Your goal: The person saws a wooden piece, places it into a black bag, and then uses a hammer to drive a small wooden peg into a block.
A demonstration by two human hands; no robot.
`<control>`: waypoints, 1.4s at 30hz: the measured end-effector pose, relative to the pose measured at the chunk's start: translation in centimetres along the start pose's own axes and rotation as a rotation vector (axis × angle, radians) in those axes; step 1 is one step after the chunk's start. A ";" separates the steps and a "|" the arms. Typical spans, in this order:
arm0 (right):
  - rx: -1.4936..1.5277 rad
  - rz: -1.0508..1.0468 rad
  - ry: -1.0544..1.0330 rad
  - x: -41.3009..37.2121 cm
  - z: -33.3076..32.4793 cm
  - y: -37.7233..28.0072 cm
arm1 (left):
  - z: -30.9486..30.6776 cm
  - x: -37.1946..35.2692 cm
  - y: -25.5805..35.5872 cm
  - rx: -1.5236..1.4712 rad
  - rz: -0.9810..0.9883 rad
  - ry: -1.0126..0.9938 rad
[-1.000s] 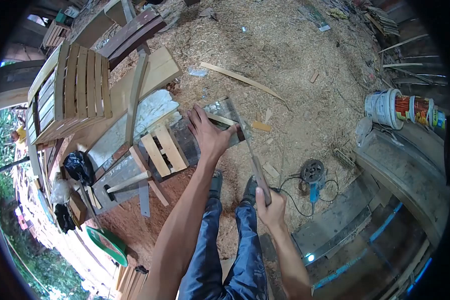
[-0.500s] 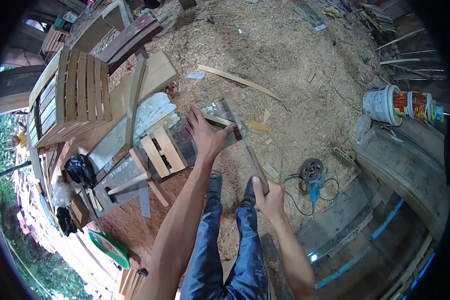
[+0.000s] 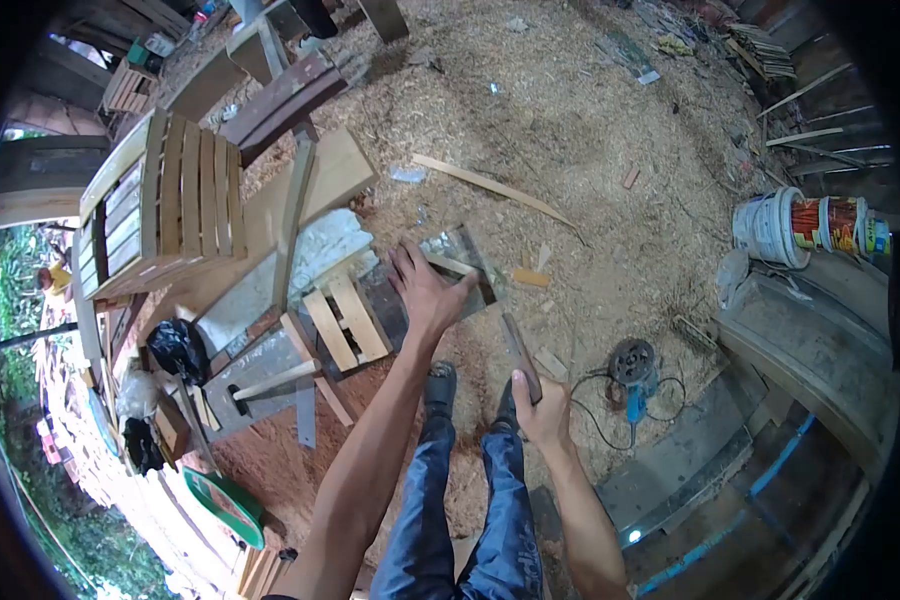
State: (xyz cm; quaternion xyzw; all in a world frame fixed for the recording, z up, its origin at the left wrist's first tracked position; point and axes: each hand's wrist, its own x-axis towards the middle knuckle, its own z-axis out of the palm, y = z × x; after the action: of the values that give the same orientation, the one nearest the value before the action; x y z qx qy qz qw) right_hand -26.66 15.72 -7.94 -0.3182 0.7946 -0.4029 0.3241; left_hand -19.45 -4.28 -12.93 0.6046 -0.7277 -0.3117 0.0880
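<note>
Right, quick status:

Change: a second ago a thin grey blade showed running from the handle up to the wood strip (image 3: 452, 266). Now only the brown handle of the cutting tool (image 3: 521, 357) reads clearly, and the blade is either edge-on or pulled back off the wood. Can't tell which at this resolution.
Meaning: judging by that, the stroke is at its near end, with no visible contact between tool and strip.
Left hand (image 3: 427, 292): stays spread flat, palm down, fingers pointing far-left. It presses the strip onto the dark bench board (image 3: 475, 262) and grips nothing.
Right hand (image 3: 543, 405): fist closed round the tool's near end, with the handle angled far-left toward the strip.
Strip location: far end of the bench board, partly under the left fingers, just right of the small slatted panel (image 3: 347, 322).
Nearby: angle grinder (image 3: 631, 366) on the sawdust floor to the right, well apart from both hands. White bucket (image 3: 766, 226) further right. Large slatted crate (image 3: 165, 205) far left.
</note>
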 end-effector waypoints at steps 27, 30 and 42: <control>0.014 0.127 0.003 -3.6 -1.5 1.0 | 5.8 5.1 1.0 0.347 0.011 0.557; 0.030 0.114 0.003 -2.3 -0.5 1.4 | 6.3 5.3 1.0 0.341 -0.007 0.593; 0.043 0.162 -0.057 -1.2 -1.5 0.6 | 5.8 5.2 1.0 0.348 0.037 0.545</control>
State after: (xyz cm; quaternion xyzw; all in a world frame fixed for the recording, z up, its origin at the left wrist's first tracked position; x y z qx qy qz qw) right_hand -27.29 17.57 -7.42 -0.2573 0.7993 -0.3831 0.3850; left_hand -24.52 -7.07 -18.27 0.6585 -0.7306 -0.0078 0.1805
